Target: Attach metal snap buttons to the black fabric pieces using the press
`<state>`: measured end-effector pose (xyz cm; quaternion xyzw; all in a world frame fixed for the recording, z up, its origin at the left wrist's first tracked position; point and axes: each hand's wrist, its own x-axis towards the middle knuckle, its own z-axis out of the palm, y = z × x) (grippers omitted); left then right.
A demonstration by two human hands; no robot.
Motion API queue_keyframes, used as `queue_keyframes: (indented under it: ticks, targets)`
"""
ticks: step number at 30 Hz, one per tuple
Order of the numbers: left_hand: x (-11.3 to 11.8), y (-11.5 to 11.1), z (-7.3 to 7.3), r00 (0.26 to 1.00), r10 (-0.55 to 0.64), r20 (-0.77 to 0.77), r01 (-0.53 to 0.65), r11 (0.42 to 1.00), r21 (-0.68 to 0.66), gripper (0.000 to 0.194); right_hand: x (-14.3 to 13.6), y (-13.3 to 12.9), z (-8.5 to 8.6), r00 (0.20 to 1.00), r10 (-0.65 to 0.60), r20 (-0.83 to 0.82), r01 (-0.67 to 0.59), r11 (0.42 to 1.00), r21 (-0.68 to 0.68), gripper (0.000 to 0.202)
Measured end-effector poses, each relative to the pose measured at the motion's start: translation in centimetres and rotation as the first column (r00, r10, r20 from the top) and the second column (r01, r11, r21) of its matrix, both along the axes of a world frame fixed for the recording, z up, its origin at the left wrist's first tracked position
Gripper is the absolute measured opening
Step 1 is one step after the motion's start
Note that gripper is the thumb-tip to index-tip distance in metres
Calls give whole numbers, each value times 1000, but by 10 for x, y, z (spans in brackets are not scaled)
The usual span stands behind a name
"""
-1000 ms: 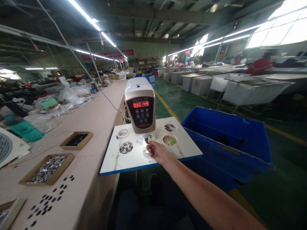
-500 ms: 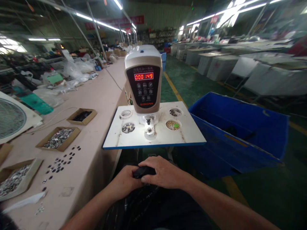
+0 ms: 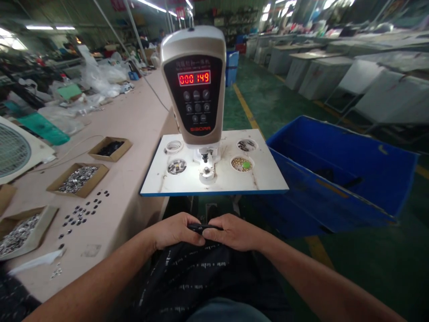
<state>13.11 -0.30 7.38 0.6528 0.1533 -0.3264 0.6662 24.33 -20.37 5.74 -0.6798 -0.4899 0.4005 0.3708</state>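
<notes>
Dark fabric with small white printing (image 3: 204,273) lies across my lap, and a folded black edge of it is pinched between both hands. My left hand (image 3: 176,230) is closed on that edge, thumb on top. Beside it, my right hand (image 3: 231,231) grips the same edge, fingers wrapped round it. Just beyond the hands stands a press machine (image 3: 197,89) with a red display reading 000149. Its white plate (image 3: 181,188) has round cups of small metal parts, one with a green piece (image 3: 246,165). Neither hand touches the plate.
At the left, a long table (image 3: 110,214) carries cardboard boxes of metal pieces (image 3: 78,179), loose dark discs, plastic bags and a fan (image 3: 20,150). A large blue bin (image 3: 335,179) stands at the right. White tables line the green floor farther back.
My hands have drawn slightly apart along the black edge, which now looks thinner. More printed fabric shows over my lap. The camera view has shifted, so the machine appears larger and higher.
</notes>
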Motion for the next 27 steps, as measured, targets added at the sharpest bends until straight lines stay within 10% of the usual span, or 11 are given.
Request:
queue_keyframes:
  ticks: [6,14,27]
  targets:
    - [14,5,8,998,-62,-19,63,996,58,28,11,1,-4,951,-23,-308,1,997,-74,39]
    - [38,15,0,980,-161,118,132,966,223,21,37,11,-16,938,-92,-334,69,995,-78,38]
    - [83,32,-14,966,191,173,-184,981,-53,28,104,46,-7,850,-201,-486,178,980,-93,38]
